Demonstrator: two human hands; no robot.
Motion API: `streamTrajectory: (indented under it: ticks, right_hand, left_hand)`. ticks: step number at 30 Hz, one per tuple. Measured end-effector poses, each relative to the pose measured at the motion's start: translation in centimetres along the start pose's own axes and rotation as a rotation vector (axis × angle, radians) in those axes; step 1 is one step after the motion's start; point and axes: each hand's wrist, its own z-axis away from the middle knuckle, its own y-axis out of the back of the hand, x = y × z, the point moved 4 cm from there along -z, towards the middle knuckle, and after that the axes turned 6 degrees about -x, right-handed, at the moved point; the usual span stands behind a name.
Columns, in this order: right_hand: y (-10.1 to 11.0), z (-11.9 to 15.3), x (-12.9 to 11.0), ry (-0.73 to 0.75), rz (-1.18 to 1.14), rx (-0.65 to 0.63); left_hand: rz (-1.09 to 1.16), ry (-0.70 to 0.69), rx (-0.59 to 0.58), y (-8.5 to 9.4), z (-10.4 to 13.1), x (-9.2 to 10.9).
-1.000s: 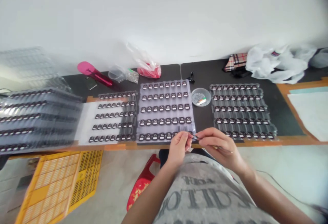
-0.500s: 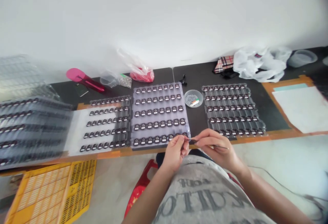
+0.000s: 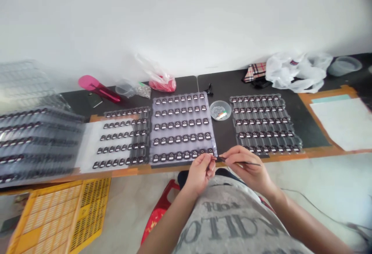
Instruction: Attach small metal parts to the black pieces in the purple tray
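Note:
My left hand (image 3: 201, 171) is closed at the near edge of the middle tray, its thumb and fingertips pinching a small dark part (image 3: 214, 158). To its right, my right hand (image 3: 247, 165) grips a thin dark pointed tool (image 3: 247, 163) like a pen; the tip points left, a short gap away from the pinched part. Behind my left hand lies the middle tray (image 3: 183, 133), pale purple, with rows of small black parts bearing white labels. Just beyond my hands is a round clear dish (image 3: 228, 116) of tiny clear pieces.
Similar parts fill a clear tray (image 3: 263, 128) at right, a tray (image 3: 139, 137) partly under white paper, and a stack (image 3: 37, 145) at far left. Behind stand a pink container (image 3: 100, 89) and plastic bags (image 3: 298, 71). Yellow crates (image 3: 61, 211) and a red stool (image 3: 162, 203) are below.
The tool tip has drawn back a little to the right from the part in my left hand. Both hands otherwise stay in place; the view has shifted slightly.

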Motion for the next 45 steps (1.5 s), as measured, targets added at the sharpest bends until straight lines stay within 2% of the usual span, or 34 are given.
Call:
streamTrajectory:
  ticks: [6,14,24,36,45]
  right_hand:
    - [-0.1,0.0,-0.2,0.012,0.011,-0.047]
    - [-0.6,0.7,0.9,-0.034,-0.079,-0.008]
    - [-0.6,1.1,0.7,-0.016,-0.094,0.016]
    - [0.0,0.6,0.6,-0.012,-0.111,0.086]
    - [0.3,0.7,0.9,-0.053,-0.148,0.103]
  left_hand:
    - [-0.012,0.004,-0.024,0.2,0.3,-0.4]
    - [0.041,-0.032,-0.014,0.3,0.4,-0.5]
    - [0.029,-0.030,0.003,0.1,0.7,-0.2]
    - [0.051,-0.047,-0.103,-0.8,0.7,1.2]
    - [-0.004,-0.062,-0.047,-0.8,0.3,1.2]
